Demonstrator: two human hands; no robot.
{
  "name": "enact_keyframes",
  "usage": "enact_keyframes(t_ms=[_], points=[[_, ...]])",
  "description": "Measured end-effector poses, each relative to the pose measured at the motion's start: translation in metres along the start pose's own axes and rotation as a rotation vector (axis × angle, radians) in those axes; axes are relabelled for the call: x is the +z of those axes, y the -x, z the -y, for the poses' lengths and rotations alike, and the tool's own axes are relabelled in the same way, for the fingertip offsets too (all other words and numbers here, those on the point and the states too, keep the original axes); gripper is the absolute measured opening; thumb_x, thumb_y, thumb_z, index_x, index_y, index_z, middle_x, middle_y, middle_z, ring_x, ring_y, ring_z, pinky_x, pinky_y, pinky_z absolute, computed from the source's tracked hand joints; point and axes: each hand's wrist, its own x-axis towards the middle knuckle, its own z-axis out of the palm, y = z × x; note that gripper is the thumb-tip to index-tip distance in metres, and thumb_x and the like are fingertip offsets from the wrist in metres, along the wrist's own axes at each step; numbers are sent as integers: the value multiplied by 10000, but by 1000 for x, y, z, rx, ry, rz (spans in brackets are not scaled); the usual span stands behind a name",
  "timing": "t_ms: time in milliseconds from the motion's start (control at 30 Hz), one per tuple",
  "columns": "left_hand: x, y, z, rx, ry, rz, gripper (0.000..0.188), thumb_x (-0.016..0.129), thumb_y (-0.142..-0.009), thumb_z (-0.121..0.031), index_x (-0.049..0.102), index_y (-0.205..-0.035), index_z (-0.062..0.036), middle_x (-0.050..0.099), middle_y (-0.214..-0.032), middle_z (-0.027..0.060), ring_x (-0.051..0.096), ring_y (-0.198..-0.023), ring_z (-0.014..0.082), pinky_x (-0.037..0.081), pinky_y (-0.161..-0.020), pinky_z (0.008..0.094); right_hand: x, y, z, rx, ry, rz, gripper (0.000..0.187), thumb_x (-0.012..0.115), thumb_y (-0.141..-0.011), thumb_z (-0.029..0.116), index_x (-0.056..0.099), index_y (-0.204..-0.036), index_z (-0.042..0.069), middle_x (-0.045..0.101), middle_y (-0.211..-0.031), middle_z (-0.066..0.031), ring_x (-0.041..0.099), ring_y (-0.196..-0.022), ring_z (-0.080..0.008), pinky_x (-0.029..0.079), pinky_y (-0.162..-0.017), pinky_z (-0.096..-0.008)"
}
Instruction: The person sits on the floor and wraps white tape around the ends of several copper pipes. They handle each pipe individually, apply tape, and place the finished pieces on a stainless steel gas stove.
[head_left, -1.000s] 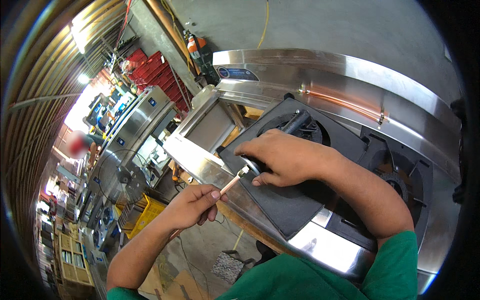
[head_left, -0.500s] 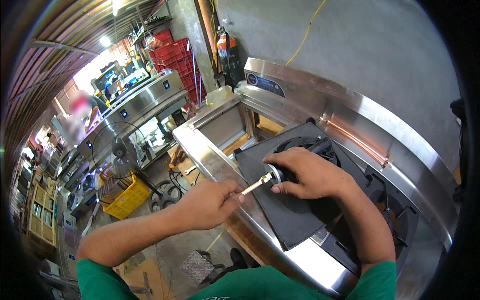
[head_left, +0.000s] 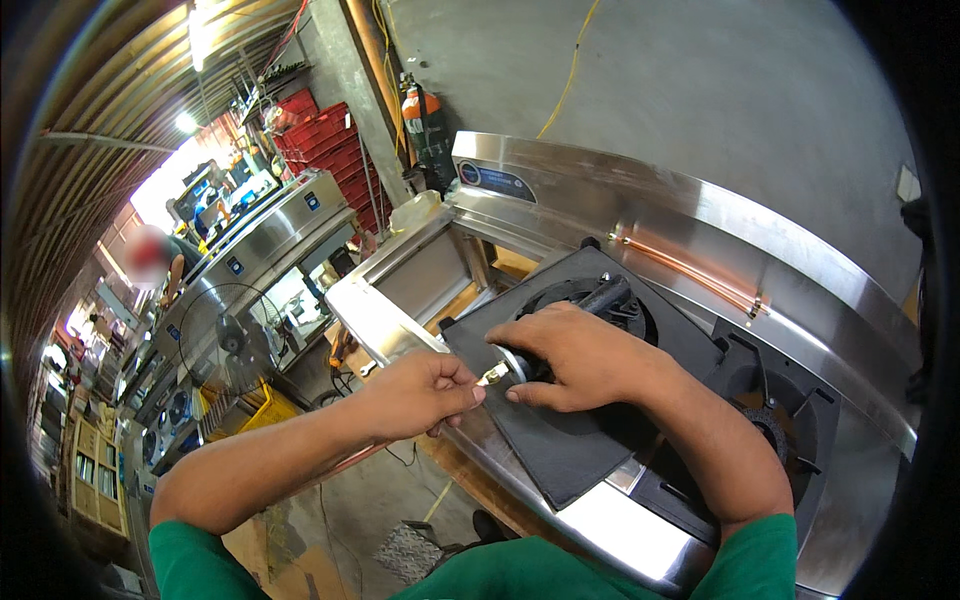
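Note:
My left hand pinches the thin copper tube close to a brass fitting. The tube's far part shows below my left forearm. The fitting meets a round metal disc at the end of a black burner. Around that disc and the burner's end curls my right hand, thumb below and fingers above; the palm hides most of what it grips. Beneath lies a black square grate plate, set askew on a stainless steel stove.
A second black grate sits right of the plate. A copper pipe runs along the steel back panel. Beyond the stove's left side stand a fan, a yellow crate, red crates and another person.
My left hand has moved up the tube, nearer the brass fitting, so less tube shows between them. My right hand remains at the burner's end. The view has shifted slightly.

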Motion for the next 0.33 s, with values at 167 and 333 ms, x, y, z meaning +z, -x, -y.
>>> enact_keyframes(t_ms=[167, 333], points=[[6, -5, 3, 21, -13, -74, 277, 667, -919, -274, 641, -955, 0, 605, -668, -3, 520, -545, 79, 404, -500, 239, 4, 2, -2, -5, 9, -30, 580, 722, -787, 284, 546, -1253, -15, 653, -1016, -179, 619, -983, -346, 427, -925, -431], [3, -8, -1, -124, 248, 37, 318, 642, -931, -323, 657, -1001, -13, 608, -707, 31, 530, -604, 86, 425, -569, 241, 2, 3, -2, 32, 19, 9, 556, 716, -798, 308, 540, -1250, 37, 641, -1088, -173, 605, -1062, -316, 417, -954, -459]])
